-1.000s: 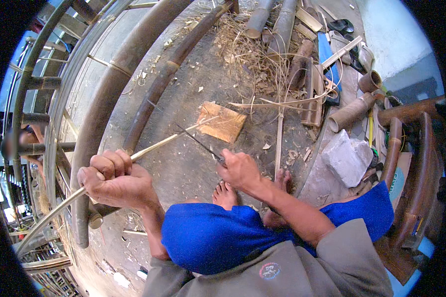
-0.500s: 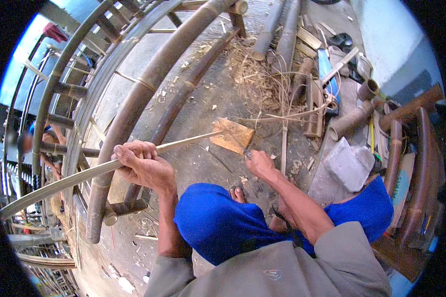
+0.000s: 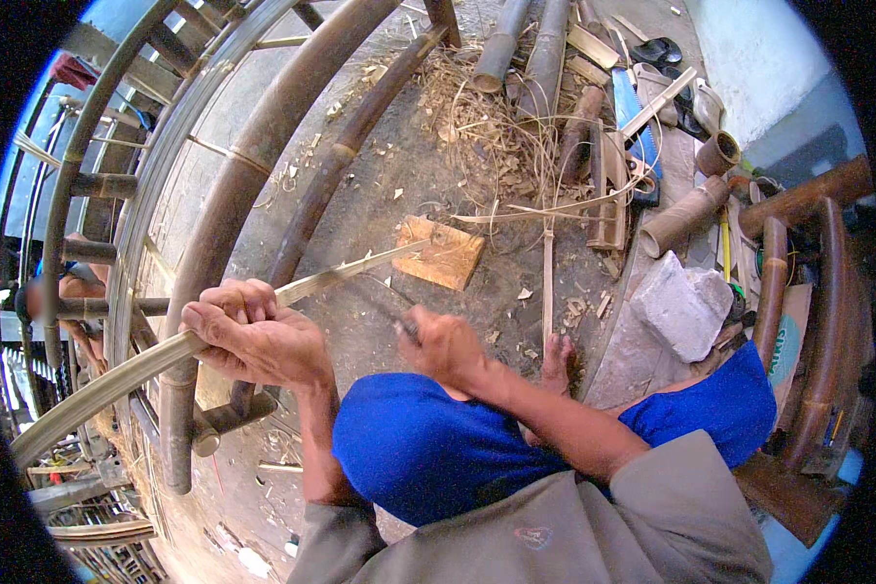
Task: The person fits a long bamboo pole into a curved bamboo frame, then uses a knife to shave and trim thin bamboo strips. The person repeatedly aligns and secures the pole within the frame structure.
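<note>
My left hand is closed around a long pale bamboo strip, which slants from the lower left up to the right. The strip's thin far end rests on a small flat wooden block on the ground. My right hand grips the dark handle of a knife, just above my blue-covered knee. The knife's blade is smeared by motion and lies below the strip, near the block.
Thick bamboo poles of a frame stand at my left. Ahead are shavings and a blue handsaw. At right lie a pale stone block and bamboo tubes. Another person is at the far left.
My right hand has moved left and toward me with the knife, away from the block's near edge. My left hand still holds the strip, and the view has shifted slightly.
</note>
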Action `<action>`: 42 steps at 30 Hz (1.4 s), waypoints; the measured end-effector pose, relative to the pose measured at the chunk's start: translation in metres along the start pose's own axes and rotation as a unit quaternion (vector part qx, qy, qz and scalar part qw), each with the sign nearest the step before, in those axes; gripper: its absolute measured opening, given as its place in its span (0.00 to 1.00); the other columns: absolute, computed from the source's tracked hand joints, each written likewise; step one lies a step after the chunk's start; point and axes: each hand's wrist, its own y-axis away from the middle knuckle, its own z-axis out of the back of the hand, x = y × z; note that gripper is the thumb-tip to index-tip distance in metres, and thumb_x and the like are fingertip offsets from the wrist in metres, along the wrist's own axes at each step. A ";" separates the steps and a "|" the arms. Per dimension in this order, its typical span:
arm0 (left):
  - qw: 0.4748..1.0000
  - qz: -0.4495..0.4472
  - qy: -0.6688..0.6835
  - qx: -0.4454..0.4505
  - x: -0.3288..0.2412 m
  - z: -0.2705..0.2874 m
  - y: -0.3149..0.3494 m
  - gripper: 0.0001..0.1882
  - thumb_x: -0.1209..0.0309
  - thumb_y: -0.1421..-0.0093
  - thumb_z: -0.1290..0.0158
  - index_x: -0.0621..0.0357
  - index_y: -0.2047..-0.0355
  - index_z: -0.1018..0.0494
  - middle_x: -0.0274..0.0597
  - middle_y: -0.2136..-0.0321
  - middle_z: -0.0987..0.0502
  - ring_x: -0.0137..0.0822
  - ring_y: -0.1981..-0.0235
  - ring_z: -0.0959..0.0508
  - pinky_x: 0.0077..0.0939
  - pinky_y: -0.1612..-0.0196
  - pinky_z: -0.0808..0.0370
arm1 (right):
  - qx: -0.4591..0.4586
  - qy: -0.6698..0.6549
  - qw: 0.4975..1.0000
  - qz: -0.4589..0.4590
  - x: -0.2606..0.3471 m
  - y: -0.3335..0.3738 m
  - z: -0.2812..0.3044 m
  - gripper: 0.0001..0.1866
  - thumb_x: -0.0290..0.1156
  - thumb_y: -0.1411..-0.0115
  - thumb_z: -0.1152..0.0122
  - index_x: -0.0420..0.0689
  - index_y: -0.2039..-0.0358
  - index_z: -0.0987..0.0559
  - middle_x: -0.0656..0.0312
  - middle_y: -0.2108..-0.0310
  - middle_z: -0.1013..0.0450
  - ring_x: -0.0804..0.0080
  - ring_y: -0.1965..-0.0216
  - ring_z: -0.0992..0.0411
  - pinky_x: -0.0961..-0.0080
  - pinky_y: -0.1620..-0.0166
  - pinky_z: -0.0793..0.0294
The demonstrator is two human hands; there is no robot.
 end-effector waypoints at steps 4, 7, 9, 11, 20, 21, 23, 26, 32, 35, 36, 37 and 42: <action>0.998 0.025 0.050 0.006 -0.002 0.006 -0.006 0.22 0.59 0.24 0.56 0.48 0.78 0.43 0.27 0.83 0.46 0.22 0.82 0.46 0.21 0.80 0.50 | 0.007 0.093 0.988 -0.127 -0.071 -0.015 -0.013 0.17 0.41 0.42 0.38 0.37 0.66 0.24 0.36 0.69 0.22 0.35 0.66 0.21 0.45 0.62 0.22; 0.999 0.029 0.008 -0.021 0.000 0.004 -0.010 0.21 0.58 0.24 0.56 0.49 0.76 0.43 0.26 0.83 0.45 0.21 0.82 0.46 0.20 0.80 0.49 | -0.006 0.113 0.985 -0.131 -0.131 -0.019 -0.018 0.18 0.41 0.42 0.39 0.36 0.63 0.22 0.34 0.68 0.22 0.35 0.62 0.21 0.43 0.58 0.22; 1.000 0.007 0.002 -0.028 0.001 0.002 -0.012 0.21 0.58 0.24 0.56 0.49 0.75 0.43 0.26 0.84 0.46 0.21 0.82 0.47 0.20 0.80 0.50 | 0.022 0.147 0.975 -0.166 -0.144 -0.014 -0.011 0.19 0.41 0.41 0.40 0.35 0.61 0.21 0.34 0.68 0.22 0.34 0.61 0.22 0.43 0.56 0.23; 1.000 0.011 0.021 -0.019 0.001 0.000 -0.014 0.19 0.59 0.25 0.55 0.49 0.74 0.43 0.26 0.86 0.47 0.20 0.84 0.48 0.21 0.82 0.50 | 0.039 0.102 0.982 -0.154 -0.130 -0.011 0.001 0.19 0.41 0.41 0.41 0.35 0.60 0.21 0.35 0.69 0.22 0.32 0.62 0.22 0.43 0.56 0.22; 0.995 0.056 0.052 0.062 -0.005 0.010 -0.009 0.25 0.59 0.29 0.56 0.47 0.81 0.52 0.27 0.87 0.53 0.23 0.87 0.53 0.24 0.83 0.54 | 0.024 -0.037 0.998 0.052 0.014 0.001 0.021 0.14 0.40 0.44 0.40 0.42 0.68 0.27 0.39 0.76 0.24 0.38 0.70 0.22 0.45 0.67 0.22; 0.995 0.054 0.055 0.062 -0.006 0.012 -0.012 0.24 0.59 0.29 0.56 0.47 0.80 0.52 0.27 0.87 0.54 0.23 0.87 0.53 0.24 0.83 0.55 | 0.038 -0.038 0.998 -0.037 0.014 -0.001 0.022 0.13 0.39 0.43 0.40 0.41 0.69 0.27 0.40 0.76 0.23 0.37 0.70 0.22 0.45 0.67 0.22; 0.996 0.052 0.053 0.049 -0.005 0.014 -0.017 0.23 0.60 0.29 0.55 0.47 0.80 0.52 0.27 0.87 0.54 0.23 0.87 0.54 0.25 0.84 0.55 | 0.038 -0.018 0.999 -0.016 0.013 -0.002 0.021 0.14 0.40 0.42 0.39 0.40 0.69 0.26 0.40 0.75 0.23 0.37 0.69 0.22 0.45 0.67 0.21; 0.996 0.046 0.051 0.060 -0.001 0.018 -0.019 0.21 0.61 0.30 0.55 0.48 0.78 0.50 0.27 0.86 0.54 0.23 0.87 0.54 0.25 0.84 0.56 | 0.023 -0.004 0.999 0.023 0.006 -0.005 0.022 0.16 0.41 0.42 0.38 0.38 0.68 0.25 0.37 0.75 0.24 0.37 0.69 0.22 0.45 0.66 0.22; 0.999 0.033 0.027 0.015 0.001 0.018 -0.022 0.22 0.61 0.29 0.56 0.47 0.78 0.50 0.27 0.87 0.53 0.23 0.88 0.53 0.24 0.84 0.56 | 0.019 0.034 0.998 -0.044 -0.016 -0.013 0.016 0.16 0.40 0.42 0.38 0.38 0.65 0.25 0.37 0.75 0.24 0.36 0.69 0.22 0.44 0.64 0.23; 0.999 0.024 0.024 0.035 0.000 0.020 -0.023 0.24 0.63 0.29 0.56 0.46 0.81 0.53 0.26 0.89 0.53 0.23 0.89 0.53 0.23 0.85 0.54 | 0.068 0.070 0.995 -0.031 -0.042 -0.013 -0.001 0.17 0.40 0.43 0.38 0.39 0.62 0.24 0.38 0.75 0.23 0.36 0.68 0.22 0.44 0.63 0.22; 0.999 0.040 0.023 0.010 0.000 0.021 -0.023 0.25 0.63 0.29 0.56 0.46 0.81 0.53 0.27 0.89 0.53 0.23 0.89 0.53 0.23 0.85 0.53 | 0.030 0.087 0.993 -0.072 -0.052 -0.011 -0.007 0.17 0.40 0.43 0.38 0.39 0.62 0.24 0.38 0.74 0.22 0.35 0.68 0.22 0.44 0.62 0.22; 0.999 0.042 0.026 0.001 0.001 0.021 -0.025 0.25 0.63 0.29 0.56 0.46 0.82 0.53 0.27 0.89 0.53 0.23 0.89 0.53 0.23 0.85 0.53 | 0.016 0.088 0.992 -0.092 -0.066 -0.014 -0.009 0.17 0.40 0.43 0.38 0.39 0.61 0.24 0.37 0.73 0.22 0.35 0.67 0.22 0.44 0.62 0.22; 0.999 0.019 -0.046 0.000 0.002 0.027 -0.026 0.25 0.60 0.28 0.55 0.46 0.84 0.49 0.28 0.90 0.49 0.23 0.89 0.49 0.24 0.85 0.50 | 0.012 0.107 0.988 -0.111 -0.116 -0.019 -0.018 0.19 0.41 0.43 0.38 0.39 0.58 0.22 0.37 0.67 0.21 0.36 0.63 0.20 0.45 0.58 0.20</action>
